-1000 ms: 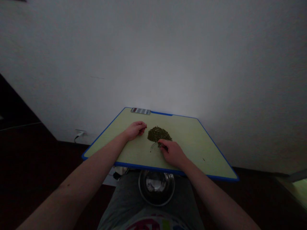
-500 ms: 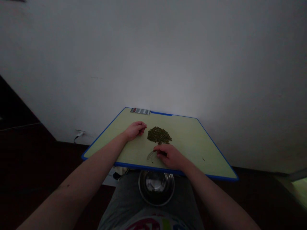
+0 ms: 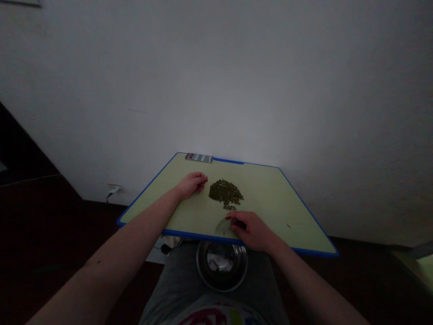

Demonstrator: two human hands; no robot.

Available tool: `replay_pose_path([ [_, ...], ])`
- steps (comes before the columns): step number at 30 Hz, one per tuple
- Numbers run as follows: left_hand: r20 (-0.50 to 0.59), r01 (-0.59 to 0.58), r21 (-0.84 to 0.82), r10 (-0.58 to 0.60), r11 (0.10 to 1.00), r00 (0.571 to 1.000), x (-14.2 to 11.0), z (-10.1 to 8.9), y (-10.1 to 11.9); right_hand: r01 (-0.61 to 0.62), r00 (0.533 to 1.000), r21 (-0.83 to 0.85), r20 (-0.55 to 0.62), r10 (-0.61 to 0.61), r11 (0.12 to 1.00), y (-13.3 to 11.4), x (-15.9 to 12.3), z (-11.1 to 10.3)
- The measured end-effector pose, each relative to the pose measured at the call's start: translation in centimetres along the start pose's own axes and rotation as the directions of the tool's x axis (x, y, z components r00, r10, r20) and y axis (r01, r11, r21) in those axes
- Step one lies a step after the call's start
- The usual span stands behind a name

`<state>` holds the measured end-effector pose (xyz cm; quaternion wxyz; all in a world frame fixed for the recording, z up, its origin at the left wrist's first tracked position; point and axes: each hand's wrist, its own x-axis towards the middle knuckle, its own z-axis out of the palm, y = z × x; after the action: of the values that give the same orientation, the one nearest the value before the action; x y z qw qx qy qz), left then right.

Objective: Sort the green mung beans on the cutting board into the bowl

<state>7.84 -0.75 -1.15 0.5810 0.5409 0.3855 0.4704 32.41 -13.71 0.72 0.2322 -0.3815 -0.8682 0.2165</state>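
A pale table (image 3: 270, 194) with a blue rim—pushed close to a bare wall (image 3: 230, 81)—bears a mound of small greenish-brown grains (image 3: 223, 191) near its middle. The right hand (image 3: 252, 229) pinches a clear, curved protractor (image 3: 221, 224) by the near edge. The left hand (image 3: 193, 185) curls beside the mound—whether it holds anything, I cannot tell. A phone (image 3: 199, 157) lies at the far edge; a metal bowl (image 3: 222, 265) sits on the lap below.
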Motion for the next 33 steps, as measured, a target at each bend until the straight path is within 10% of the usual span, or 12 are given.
replay_pose_path([
  [33, 0.012, 0.000, -0.002, 0.000, 1.000, 1.000, 0.1, -0.1, -0.1, -0.066, 0.998, 0.126, -0.006, 0.067, 0.990, 0.7, -1.4, 0.0],
])
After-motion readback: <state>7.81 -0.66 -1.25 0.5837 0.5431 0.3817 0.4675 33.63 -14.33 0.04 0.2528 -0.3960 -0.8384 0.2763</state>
